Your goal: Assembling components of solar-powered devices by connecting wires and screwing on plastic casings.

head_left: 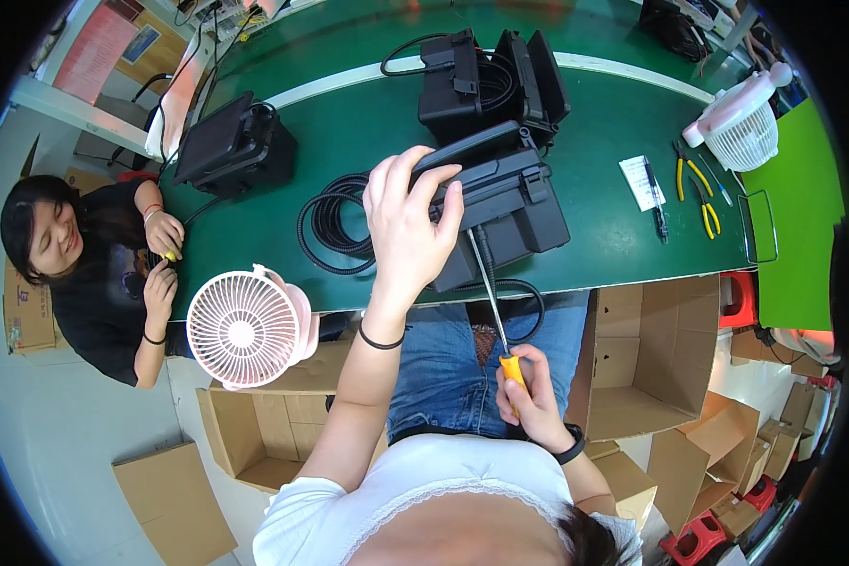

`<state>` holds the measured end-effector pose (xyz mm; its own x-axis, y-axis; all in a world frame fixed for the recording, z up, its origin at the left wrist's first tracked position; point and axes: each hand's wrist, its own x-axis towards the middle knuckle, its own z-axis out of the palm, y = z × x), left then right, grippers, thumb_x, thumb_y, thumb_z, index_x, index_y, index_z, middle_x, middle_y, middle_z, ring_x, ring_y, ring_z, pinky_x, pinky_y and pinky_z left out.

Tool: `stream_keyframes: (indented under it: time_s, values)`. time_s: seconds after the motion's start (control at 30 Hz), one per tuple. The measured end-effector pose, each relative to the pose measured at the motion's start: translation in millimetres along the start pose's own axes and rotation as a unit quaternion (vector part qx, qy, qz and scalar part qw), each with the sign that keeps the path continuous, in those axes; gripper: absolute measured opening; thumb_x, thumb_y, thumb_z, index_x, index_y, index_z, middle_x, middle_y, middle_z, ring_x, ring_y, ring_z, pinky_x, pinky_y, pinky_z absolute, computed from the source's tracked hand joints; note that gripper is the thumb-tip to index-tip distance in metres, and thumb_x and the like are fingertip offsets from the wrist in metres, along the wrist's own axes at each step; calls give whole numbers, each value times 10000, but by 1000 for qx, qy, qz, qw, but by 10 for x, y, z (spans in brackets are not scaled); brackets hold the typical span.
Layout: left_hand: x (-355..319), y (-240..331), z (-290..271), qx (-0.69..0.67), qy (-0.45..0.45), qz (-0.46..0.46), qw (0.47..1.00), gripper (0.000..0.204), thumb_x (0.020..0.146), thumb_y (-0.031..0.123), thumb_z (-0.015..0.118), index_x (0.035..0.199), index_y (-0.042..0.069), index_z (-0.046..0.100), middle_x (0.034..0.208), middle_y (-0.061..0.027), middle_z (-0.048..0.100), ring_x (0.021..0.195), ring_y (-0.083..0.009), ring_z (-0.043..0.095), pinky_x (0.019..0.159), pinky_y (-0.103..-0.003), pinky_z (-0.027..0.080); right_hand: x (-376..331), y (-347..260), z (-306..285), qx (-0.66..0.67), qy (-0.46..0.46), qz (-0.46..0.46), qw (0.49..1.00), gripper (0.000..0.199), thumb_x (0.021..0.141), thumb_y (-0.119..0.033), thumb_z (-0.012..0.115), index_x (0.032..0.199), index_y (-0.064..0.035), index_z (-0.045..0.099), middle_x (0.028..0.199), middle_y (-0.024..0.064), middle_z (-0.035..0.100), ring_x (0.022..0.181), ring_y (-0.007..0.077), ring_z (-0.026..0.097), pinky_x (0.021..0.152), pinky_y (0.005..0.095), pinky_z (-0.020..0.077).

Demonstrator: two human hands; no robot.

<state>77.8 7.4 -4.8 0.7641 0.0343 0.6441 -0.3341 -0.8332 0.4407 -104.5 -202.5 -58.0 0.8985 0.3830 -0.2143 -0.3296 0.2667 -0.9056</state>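
My left hand [408,231] grips the upper left side of a black plastic box [528,212], its fingers curled over the edge by the raised lid. The box sits tilted at the near edge of the green table. My right hand [530,394] is closed around the yellow handle of a screwdriver [512,370] over my lap. Its long metal shaft points up to the near side of the box, where the tip's exact contact is hard to make out. A black cable [538,316] loops below the box beside the shaft. A coiled black hose [335,226] lies left of my left hand.
Behind stands another open black box [448,90] with cable inside; a third box [245,151] is far left. Yellow-handled pliers [706,208], a notepad [640,181] and a white fan [740,127] are right. A pink fan [245,325] and a co-worker [94,255] are left. Cardboard boxes [646,363] stand below.
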Motion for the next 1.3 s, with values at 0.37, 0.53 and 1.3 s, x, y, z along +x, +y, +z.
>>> stream_keyframes:
  time_s: [0.37,0.53,1.3]
  values:
    - [-11,-2,1,-3,9,3,1000,163,832,168,701,976,121,759,1186,-70,615,1162,-298,542,1015,-434,397,-67,-420,-441,125,-113,105,980,422,1024,-87,499,1399,-165,322,879,59,443,567,74,436,448,189,338]
    - [-14,15,-14,-2,21,10,1000,174,818,160,710,978,115,759,1184,-68,620,1152,-301,546,1012,-434,397,-239,-592,-698,135,21,-92,986,389,966,-182,602,1287,-82,406,811,147,563,391,83,386,346,201,287]
    - [-1265,-41,76,-514,27,-155,843,1331,584,145,941,1587,77,69,1561,-201,282,1386,-317,408,1115,-451,374,1646,-646,-1430,-607,286,-286,684,441,914,-93,645,1350,-86,585,1370,164,575,1254,346,527,1068,428,419]
